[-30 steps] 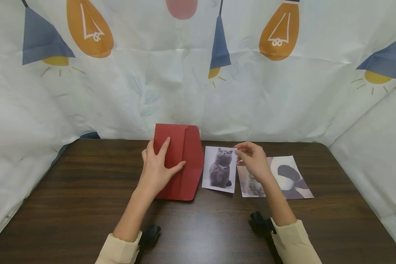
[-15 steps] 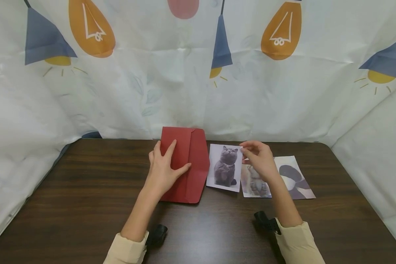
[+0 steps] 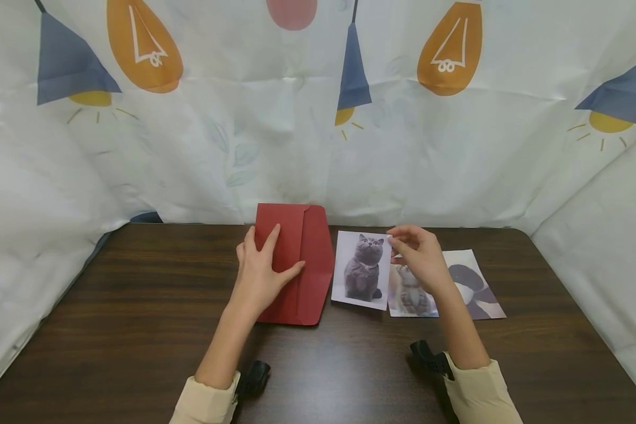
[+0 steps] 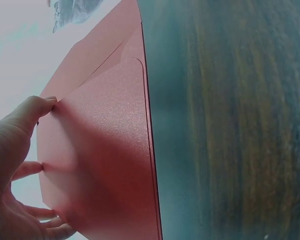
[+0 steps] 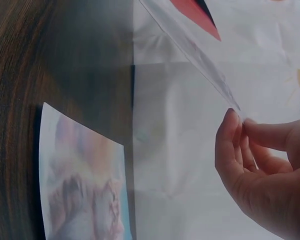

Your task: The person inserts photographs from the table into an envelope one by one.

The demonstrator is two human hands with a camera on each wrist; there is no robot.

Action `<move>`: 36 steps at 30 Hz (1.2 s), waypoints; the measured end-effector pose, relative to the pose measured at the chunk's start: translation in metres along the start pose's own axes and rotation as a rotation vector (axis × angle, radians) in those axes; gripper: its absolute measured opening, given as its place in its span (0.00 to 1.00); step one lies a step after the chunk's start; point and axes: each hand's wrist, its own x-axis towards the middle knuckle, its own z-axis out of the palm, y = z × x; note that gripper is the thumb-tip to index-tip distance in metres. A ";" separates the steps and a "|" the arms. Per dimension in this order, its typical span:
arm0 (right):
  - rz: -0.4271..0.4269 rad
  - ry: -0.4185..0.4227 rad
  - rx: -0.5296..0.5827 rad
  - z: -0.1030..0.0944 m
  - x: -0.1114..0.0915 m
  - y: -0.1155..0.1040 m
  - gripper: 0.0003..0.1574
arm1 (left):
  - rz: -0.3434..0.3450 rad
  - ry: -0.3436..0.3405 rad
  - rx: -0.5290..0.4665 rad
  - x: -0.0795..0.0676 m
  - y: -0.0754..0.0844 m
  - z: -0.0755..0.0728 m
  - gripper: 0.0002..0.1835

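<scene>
My left hand [image 3: 259,274] holds a red envelope [image 3: 315,265] by its left side. Two of its fingers spread across the front, and the thumb lies at the pocket's edge near the unfolded flap. In the left wrist view, other fingers bend at the envelope's border [image 4: 115,120]. Between thumb and fingertips, my right hand [image 3: 421,259] pinches the upper right corner of a photo card [image 3: 363,268] showing a grey sitting cat. That card is raised, seen almost edge-on in the right wrist view, just right of the envelope's flap.
Right of the cat card, a photo of pale kittens [image 3: 412,294] lies on the dark wooden table [image 3: 138,324]. Beside it is another picture with grey and white shapes [image 3: 474,288], partly behind the right forearm. A printed white curtain [image 3: 297,147] hangs behind the table.
Both hands have shifted slightly right with the envelope and the cat card. The card now stands closer to the kitten photo, and its hold is unchanged.
</scene>
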 end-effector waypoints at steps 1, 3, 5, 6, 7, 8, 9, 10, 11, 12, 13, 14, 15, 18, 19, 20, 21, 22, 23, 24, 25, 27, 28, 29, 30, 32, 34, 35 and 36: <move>-0.002 0.000 0.000 0.000 0.000 0.000 0.15 | 0.000 0.001 0.000 0.000 0.000 0.000 0.49; -0.009 -0.001 0.001 -0.001 0.000 0.000 0.15 | -0.001 0.002 0.002 0.000 0.001 0.001 0.49; -0.017 -0.003 0.001 -0.002 -0.001 -0.001 0.15 | -0.002 0.003 0.002 0.001 0.002 0.001 0.50; -0.022 -0.005 0.002 -0.002 -0.001 -0.002 0.15 | -0.003 0.003 0.002 0.001 0.002 0.001 0.50; -0.026 -0.007 0.002 -0.002 -0.001 -0.003 0.15 | -0.003 0.004 0.002 0.002 0.003 0.001 0.50; -0.031 -0.009 0.002 -0.002 -0.002 -0.004 0.16 | -0.004 0.004 0.003 0.002 0.003 0.002 0.50; -0.033 -0.011 0.001 -0.002 -0.002 -0.005 0.16 | -0.004 0.004 0.003 0.002 0.003 0.002 0.50; -0.034 -0.011 0.001 -0.002 -0.002 -0.006 0.16 | -0.005 0.004 0.003 0.003 0.003 0.002 0.50; -0.037 -0.012 -0.001 -0.003 -0.003 -0.006 0.16 | -0.008 0.004 0.002 0.003 0.004 0.002 0.50; -0.037 -0.011 -0.002 -0.003 -0.003 -0.007 0.16 | -0.011 0.005 0.003 0.004 0.004 0.002 0.50; -0.036 -0.010 -0.006 -0.004 -0.003 -0.007 0.15 | -0.012 0.006 0.003 0.004 0.004 0.002 0.50; -0.035 -0.008 -0.007 -0.004 -0.003 -0.008 0.15 | -0.014 0.007 0.003 0.004 0.003 0.002 0.50; -0.033 -0.008 -0.010 -0.005 -0.003 -0.009 0.16 | -0.015 0.009 0.003 0.005 0.003 0.002 0.50; -0.027 -0.009 -0.015 -0.007 -0.003 -0.011 0.16 | -0.015 0.016 0.006 0.005 0.004 0.001 0.50; -0.026 -0.011 -0.015 -0.007 -0.003 -0.011 0.16 | -0.013 0.017 0.004 0.005 0.004 0.001 0.50; -0.024 -0.013 -0.014 -0.007 -0.002 -0.012 0.16 | -0.011 0.017 0.002 0.005 0.004 0.001 0.50; -0.022 -0.015 -0.013 -0.007 -0.002 -0.012 0.17 | -0.008 0.016 -0.001 0.005 0.005 0.001 0.50; -0.019 -0.016 -0.008 -0.007 -0.002 -0.012 0.17 | -0.005 0.016 -0.005 0.005 0.005 0.001 0.50; -0.016 -0.017 -0.006 -0.006 -0.002 -0.012 0.16 | -0.003 0.014 -0.009 0.004 0.006 0.002 0.50; -0.014 -0.018 -0.002 -0.006 -0.001 -0.012 0.16 | 0.000 0.013 -0.013 0.004 0.007 0.002 0.50; -0.015 -0.021 0.003 -0.005 -0.001 -0.013 0.17 | 0.001 0.013 -0.016 0.004 0.008 0.003 0.50; -0.013 -0.022 0.010 -0.004 0.000 -0.012 0.17 | 0.004 0.014 -0.018 0.004 0.009 0.003 0.50; -0.013 -0.022 0.012 -0.003 0.000 -0.012 0.17 | 0.004 0.014 -0.020 0.004 0.010 0.004 0.50; -0.014 -0.021 0.012 -0.003 0.000 -0.012 0.17 | 0.005 0.014 -0.018 0.004 0.011 0.004 0.50; -0.014 -0.021 0.013 -0.003 0.000 -0.012 0.17 | 0.005 0.015 -0.018 0.004 0.011 0.004 0.50; -0.015 -0.019 0.013 -0.002 0.000 -0.012 0.17 | 0.004 0.013 -0.018 0.004 0.012 0.005 0.50; -0.015 -0.019 0.014 -0.002 0.000 -0.012 0.17 | 0.006 0.012 -0.016 0.004 0.013 0.005 0.50; -0.015 -0.019 0.014 -0.002 0.000 -0.012 0.17 | 0.006 0.012 -0.016 0.004 0.013 0.005 0.50; -0.015 -0.020 0.014 -0.002 0.000 -0.013 0.17 | 0.007 0.013 -0.017 0.004 0.014 0.005 0.50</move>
